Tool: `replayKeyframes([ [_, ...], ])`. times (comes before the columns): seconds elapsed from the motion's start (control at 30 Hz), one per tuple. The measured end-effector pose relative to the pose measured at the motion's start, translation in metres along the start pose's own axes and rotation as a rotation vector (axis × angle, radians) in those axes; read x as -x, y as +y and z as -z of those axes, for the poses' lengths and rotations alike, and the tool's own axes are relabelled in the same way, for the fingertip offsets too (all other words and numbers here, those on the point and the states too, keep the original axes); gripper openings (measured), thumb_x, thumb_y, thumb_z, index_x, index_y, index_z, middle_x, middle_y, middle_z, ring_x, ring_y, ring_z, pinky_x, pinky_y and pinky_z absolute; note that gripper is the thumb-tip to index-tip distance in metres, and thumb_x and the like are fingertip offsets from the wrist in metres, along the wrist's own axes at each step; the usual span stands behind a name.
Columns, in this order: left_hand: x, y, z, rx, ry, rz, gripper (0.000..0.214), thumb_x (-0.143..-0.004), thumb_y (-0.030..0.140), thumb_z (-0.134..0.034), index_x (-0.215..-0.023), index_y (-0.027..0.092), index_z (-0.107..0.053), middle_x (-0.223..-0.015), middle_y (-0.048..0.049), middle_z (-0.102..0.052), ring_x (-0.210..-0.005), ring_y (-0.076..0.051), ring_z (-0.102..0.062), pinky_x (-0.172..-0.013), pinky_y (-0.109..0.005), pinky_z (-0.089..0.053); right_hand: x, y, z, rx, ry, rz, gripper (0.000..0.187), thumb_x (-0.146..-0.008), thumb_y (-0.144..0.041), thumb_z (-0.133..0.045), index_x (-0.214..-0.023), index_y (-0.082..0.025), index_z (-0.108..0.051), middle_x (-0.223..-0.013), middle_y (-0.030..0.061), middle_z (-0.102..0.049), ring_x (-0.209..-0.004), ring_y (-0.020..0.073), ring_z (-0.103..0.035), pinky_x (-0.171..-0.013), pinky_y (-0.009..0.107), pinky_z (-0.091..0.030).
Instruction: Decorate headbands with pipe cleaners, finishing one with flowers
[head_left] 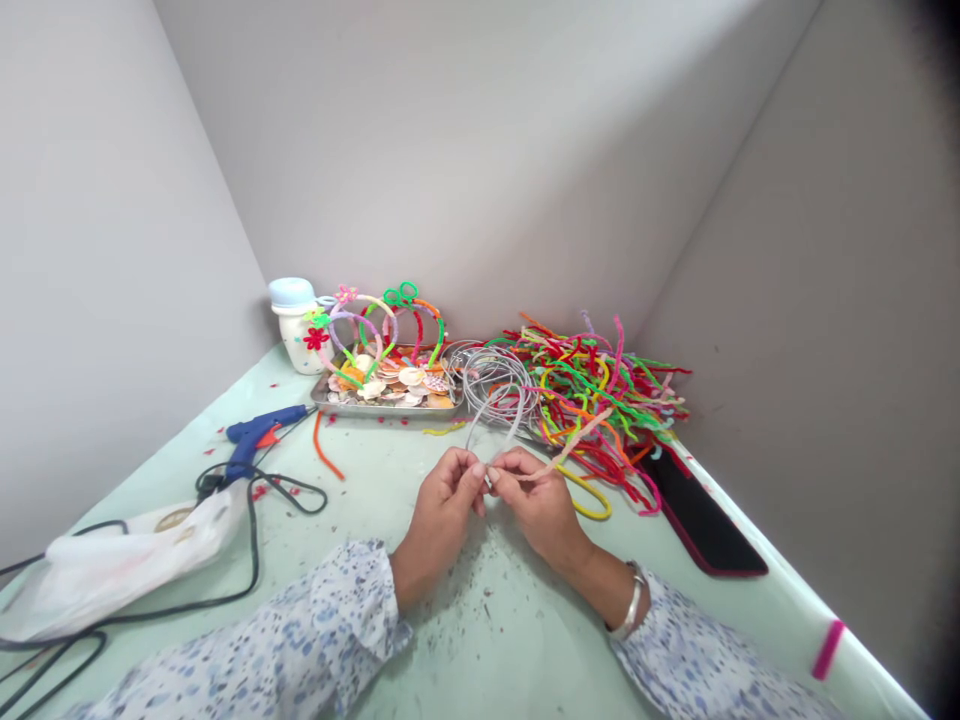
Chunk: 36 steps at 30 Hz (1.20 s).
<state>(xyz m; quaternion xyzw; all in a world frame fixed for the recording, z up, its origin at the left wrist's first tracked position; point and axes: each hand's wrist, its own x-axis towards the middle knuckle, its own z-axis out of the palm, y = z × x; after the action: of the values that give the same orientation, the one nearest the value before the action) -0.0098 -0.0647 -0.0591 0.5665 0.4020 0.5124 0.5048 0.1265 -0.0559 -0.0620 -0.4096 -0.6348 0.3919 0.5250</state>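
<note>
Near the frame's centre, I am pinching a thin clear headband [472,432] with my left hand [441,505], while my right hand [541,508] is pressing a pale pink pipe cleaner [581,438] against it. If either pinch loosens, the fuzzy wire could be slipping along the smooth band.

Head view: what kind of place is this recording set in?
Probably a walled-off craft bench: a heap of pipe cleaners, a glue gun and a tray of decorated headbands; the left hand and right hand pinch a clear headband.
</note>
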Motion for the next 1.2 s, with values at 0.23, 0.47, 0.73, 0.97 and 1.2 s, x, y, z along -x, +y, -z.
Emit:
replayKeyframes([
  [0.23,-0.0002,0.0034,-0.0016,0.031,-0.006,0.02,0.02,-0.09,0.035,-0.046,-0.08,0.018,-0.048,-0.061,0.0043,-0.05,-0.054,-0.009,-0.044,-0.053,-0.021,-0.036,0.0006,0.0027,0.0001,-0.02,-0.011,-0.001,0.013,-0.084,-0.026,-0.057,-0.076,-0.018,-0.062,-0.073,0.0014,-0.061,-0.068,0.0147,-0.058,-0.063,0.025,-0.045],
  [0.47,-0.0016,0.0049,-0.0008,0.061,-0.009,0.048,0.02,-0.087,0.034,-0.05,-0.077,0.017,-0.048,-0.059,0.0047,-0.05,-0.05,-0.007,-0.044,-0.05,-0.02,-0.037,-0.0002,0.0022,0.0023,-0.006,-0.021,-0.006,0.012,-0.083,-0.024,-0.057,-0.074,-0.018,-0.062,-0.071,0.0008,-0.06,-0.066,0.0141,-0.057,-0.062,0.025,-0.044],
  [0.73,-0.0043,0.0035,0.0012,0.118,-0.026,0.079,0.022,-0.085,0.035,-0.054,-0.074,0.016,-0.051,-0.056,0.0042,-0.051,-0.047,-0.007,-0.043,-0.048,-0.019,-0.035,-0.0019,0.0016,0.0036,0.007,-0.013,0.007,0.011,-0.083,-0.023,-0.056,-0.074,-0.018,-0.062,-0.071,0.0007,-0.06,-0.065,0.0139,-0.055,-0.061,0.025,-0.043],
  [0.97,-0.0057,0.002,0.0023,0.245,-0.072,0.145,0.023,-0.085,0.035,-0.056,-0.072,0.016,-0.051,-0.058,0.0041,-0.05,-0.047,-0.005,-0.042,-0.048,-0.018,-0.032,-0.0011,0.0004,0.0032,-0.005,-0.006,-0.005,0.012,-0.082,-0.025,-0.057,-0.074,-0.018,-0.062,-0.068,0.0005,-0.06,-0.063,0.0139,-0.055,-0.06,0.025,-0.043],
  [1.2,-0.0058,0.0034,0.0024,0.324,-0.11,0.174,0.025,-0.083,0.036,-0.057,-0.071,0.015,-0.052,-0.057,0.0037,-0.05,-0.047,-0.006,-0.042,-0.049,-0.019,-0.031,-0.0007,-0.0027,0.0037,-0.025,-0.002,-0.014,0.012,-0.082,-0.025,-0.058,-0.074,-0.018,-0.063,-0.066,0.0007,-0.061,-0.062,0.014,-0.055,-0.058,0.025,-0.043],
])
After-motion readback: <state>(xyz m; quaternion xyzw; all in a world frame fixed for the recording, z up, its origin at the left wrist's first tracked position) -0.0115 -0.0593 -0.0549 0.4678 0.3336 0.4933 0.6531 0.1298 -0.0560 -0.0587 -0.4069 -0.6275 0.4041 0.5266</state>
